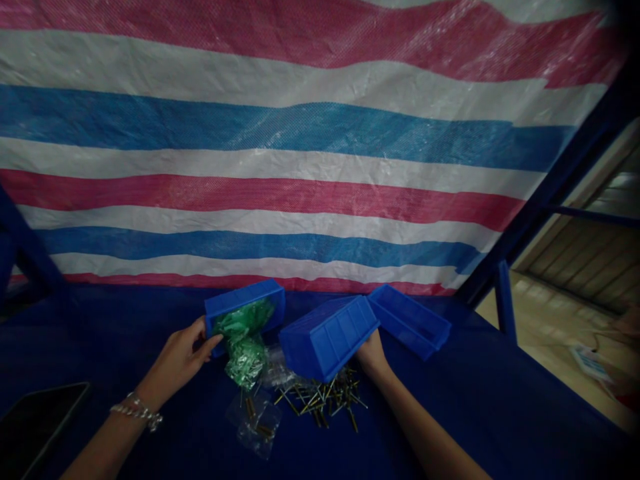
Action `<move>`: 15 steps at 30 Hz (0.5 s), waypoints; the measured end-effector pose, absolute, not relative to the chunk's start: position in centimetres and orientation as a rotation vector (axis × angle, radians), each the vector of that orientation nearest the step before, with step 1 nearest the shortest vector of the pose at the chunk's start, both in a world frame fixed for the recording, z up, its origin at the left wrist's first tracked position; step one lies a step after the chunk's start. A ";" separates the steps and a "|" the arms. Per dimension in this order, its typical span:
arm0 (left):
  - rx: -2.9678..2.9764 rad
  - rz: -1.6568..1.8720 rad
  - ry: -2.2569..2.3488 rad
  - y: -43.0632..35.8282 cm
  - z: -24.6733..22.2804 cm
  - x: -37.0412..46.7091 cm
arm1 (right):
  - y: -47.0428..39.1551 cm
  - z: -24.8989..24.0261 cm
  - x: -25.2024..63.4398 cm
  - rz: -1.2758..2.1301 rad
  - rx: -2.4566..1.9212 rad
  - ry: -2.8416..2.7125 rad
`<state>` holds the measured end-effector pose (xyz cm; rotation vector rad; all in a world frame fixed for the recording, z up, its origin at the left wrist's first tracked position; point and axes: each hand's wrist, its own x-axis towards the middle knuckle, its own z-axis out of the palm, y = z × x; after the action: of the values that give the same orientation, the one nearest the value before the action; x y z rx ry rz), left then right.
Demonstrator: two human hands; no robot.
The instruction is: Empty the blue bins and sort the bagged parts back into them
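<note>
My left hand (183,360), with a bracelet at the wrist, grips the near left edge of a blue plastic bin (240,293). That bin is tipped on its side, and crumpled green plastic bags (247,347) spill from its open side. My right hand (371,352) holds a second blue bin (327,340), tilted with its ribbed outer wall toward me; its fingers are partly hidden behind it. Just below this bin lies a loose pile of thin metal pins (327,400), some brass-coloured. A clear plastic bag (255,427) with several brass-coloured pieces lies left of the pile.
A third blue bin (413,323) stands at the back right of the blue table (450,407). A dark flat device (43,423) lies at the left. Behind hangs a striped tarpaulin (280,193) on a blue metal frame (530,207).
</note>
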<state>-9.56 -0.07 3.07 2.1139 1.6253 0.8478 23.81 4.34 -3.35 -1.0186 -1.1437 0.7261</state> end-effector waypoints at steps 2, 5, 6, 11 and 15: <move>2.210 0.853 1.631 -0.3 3.2 -9.2 | 4.4 -3.5 23.8 0.716 -1.023 -1.141; 2.428 0.826 1.602 -0.8 3.4 -8.8 | 4.5 -3.7 23.9 0.704 -1.024 -1.143; 2.503 0.792 1.593 -1.0 3.4 -8.7 | 4.5 -3.7 23.9 0.703 -1.020 -1.147; 2.747 0.613 1.620 -2.3 3.4 -8.9 | 4.4 -3.4 23.9 0.699 -1.011 -1.131; 2.951 0.572 1.565 -3.2 3.3 -9.3 | 4.3 -3.1 23.8 0.709 -1.000 -1.088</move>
<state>-9.27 -3.21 3.32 2.9510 1.5654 0.5721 23.80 4.32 -3.15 -1.0002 -1.0881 0.7095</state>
